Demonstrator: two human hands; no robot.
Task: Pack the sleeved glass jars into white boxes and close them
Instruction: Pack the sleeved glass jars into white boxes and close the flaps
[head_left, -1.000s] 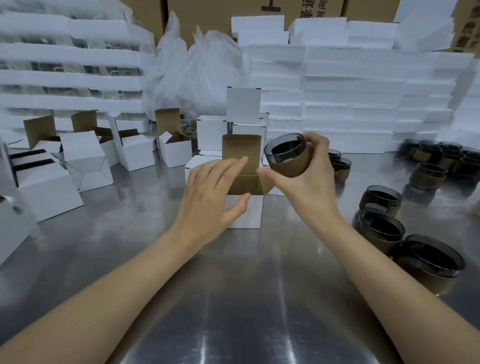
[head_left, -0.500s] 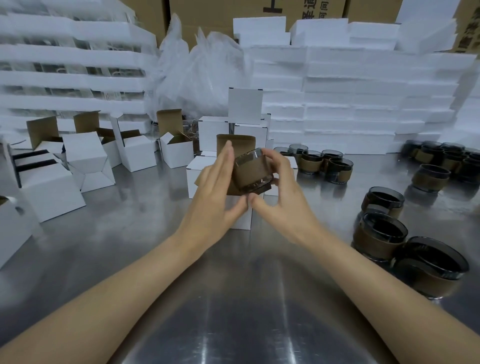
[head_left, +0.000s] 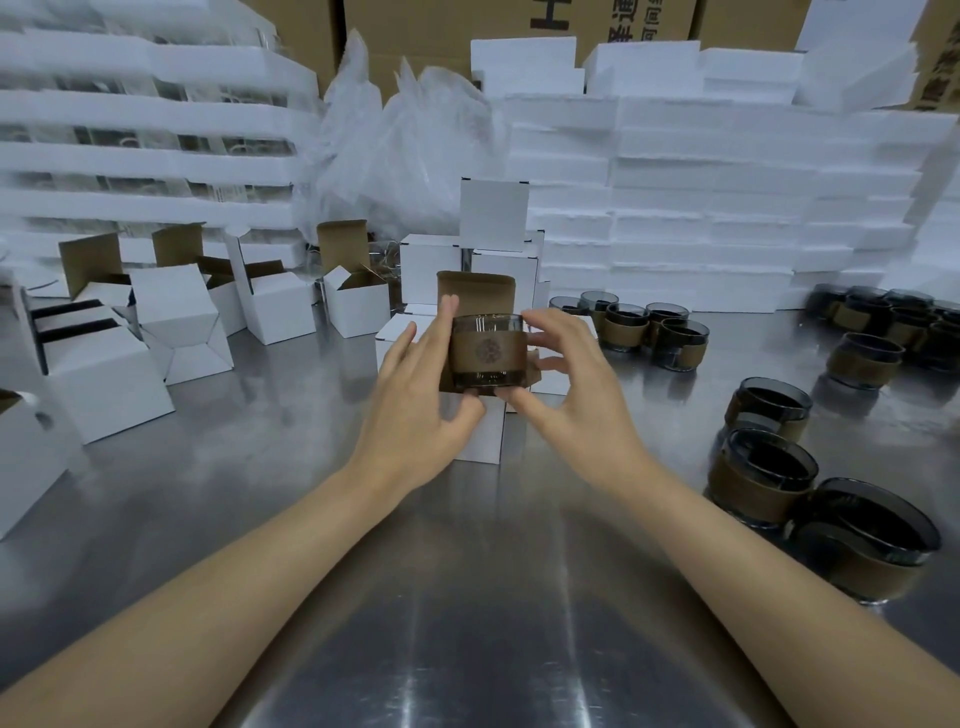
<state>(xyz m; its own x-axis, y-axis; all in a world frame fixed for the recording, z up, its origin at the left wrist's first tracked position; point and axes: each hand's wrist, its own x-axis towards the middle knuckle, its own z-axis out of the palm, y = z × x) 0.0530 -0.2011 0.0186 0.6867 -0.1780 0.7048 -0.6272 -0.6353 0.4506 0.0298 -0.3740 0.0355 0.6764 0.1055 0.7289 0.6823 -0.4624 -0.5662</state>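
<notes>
Hands, left (head_left: 415, 410) and right (head_left: 566, 395), both gripping upright jar (head_left: 487, 349) over open box (head_left: 480, 431) rim.

L grip (head_left: 415, 400) + R grip (head_left: 566, 384) raised, fingers pinching.
</notes>
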